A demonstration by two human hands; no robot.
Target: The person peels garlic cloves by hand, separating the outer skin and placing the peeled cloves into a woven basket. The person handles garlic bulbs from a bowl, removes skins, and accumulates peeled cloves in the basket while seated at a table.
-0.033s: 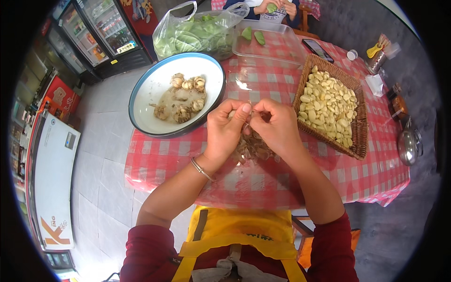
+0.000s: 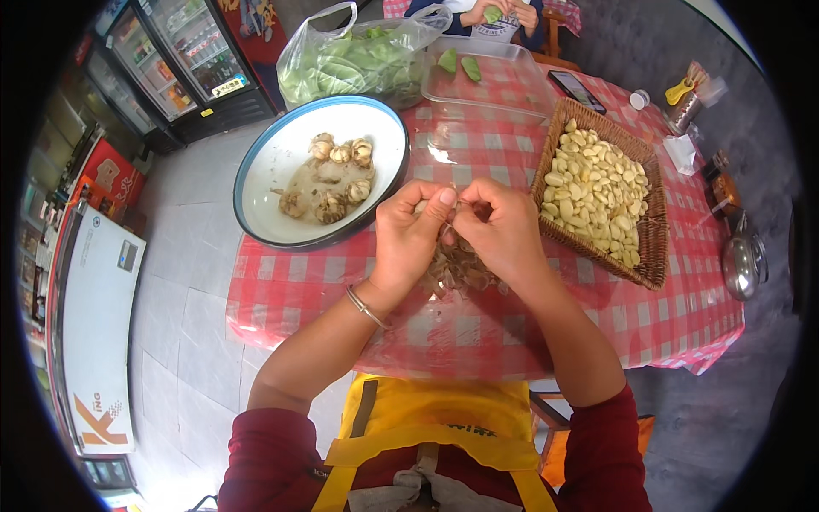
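Observation:
My left hand [image 2: 411, 226] is closed around a garlic clove [image 2: 421, 207], mostly hidden by the fingers. Thumb and forefinger of my right hand [image 2: 501, 229] pinch together against it, at what looks like its papery skin. Both hands meet above a heap of brown garlic peelings [image 2: 461, 269] on the checked tablecloth. To the left, a white basin with a blue rim [image 2: 256, 171] holds several whole garlic bulbs [image 2: 331, 205] and loose skin. On the right, a brown wicker basket [image 2: 657, 230] is filled with peeled garlic cloves [image 2: 595, 188].
A clear plastic bag of green pods [image 2: 358, 68] stands behind the basin, beside a clear tray [image 2: 512, 90] with two pods. Across the table a person's hands [image 2: 503, 12] hold a green pod. A phone [image 2: 577, 91], a utensil holder [image 2: 682, 113] and a metal pot [image 2: 745, 264] line the right side.

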